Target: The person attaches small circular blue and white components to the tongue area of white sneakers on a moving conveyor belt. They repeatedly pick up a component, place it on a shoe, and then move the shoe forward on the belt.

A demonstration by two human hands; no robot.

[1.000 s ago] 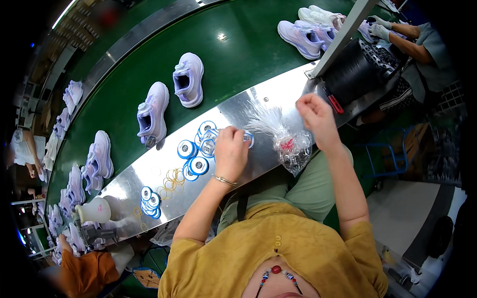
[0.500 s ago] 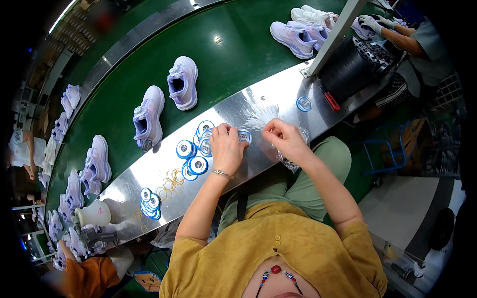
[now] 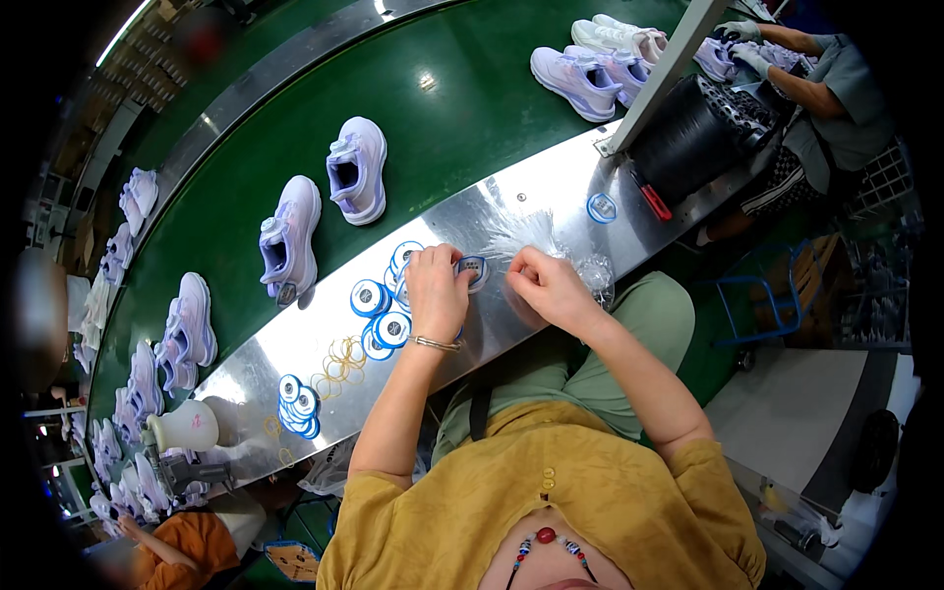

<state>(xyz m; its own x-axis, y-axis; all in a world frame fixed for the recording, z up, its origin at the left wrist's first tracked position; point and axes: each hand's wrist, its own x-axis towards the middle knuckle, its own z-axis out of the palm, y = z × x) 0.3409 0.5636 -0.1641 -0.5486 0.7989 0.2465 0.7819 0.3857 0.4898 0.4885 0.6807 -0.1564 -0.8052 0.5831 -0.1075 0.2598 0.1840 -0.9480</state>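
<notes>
**Steel counter, blue discs, both hands at one small piece**

Polished steel is what we work on: the counter [image 3: 551, 197] runs from seven o'clock to one o'clock across the view, with the green conveyor belt [image 3: 462, 108] curving beyond it. Our left hand [image 3: 436, 295] rests near the middle of the counter, its grip pinched closed on a small blue-rimmed disc [image 3: 473, 268] held at its one o'clock side. Our right hand [image 3: 544, 286] sits just beside it at three o'clock, fingers curled inward toward that same disc; we cannot tell whether its grip holds anything. A crumpled clear plastic bag [image 3: 580, 258] lies under and behind the right hand, toward one o'clock.

At nine o'clock from the left hand a cluster of round blue-and-white discs [image 3: 382, 313] lies touching one another, and a smaller stack of discs [image 3: 297, 401] sits farther along at eight o'clock. Between the two groups we see loose yellow rubber bands [image 3: 344, 360]. A lone blue disc [image 3: 601, 206] lies at two o'clock, near a black cylindrical container [image 3: 688, 147].

On the belt at eleven o'clock stand two lilac sneakers [image 3: 356, 169], well apart from our hands. Another person's gloved hands [image 3: 742, 44] work at one o'clock.
</notes>
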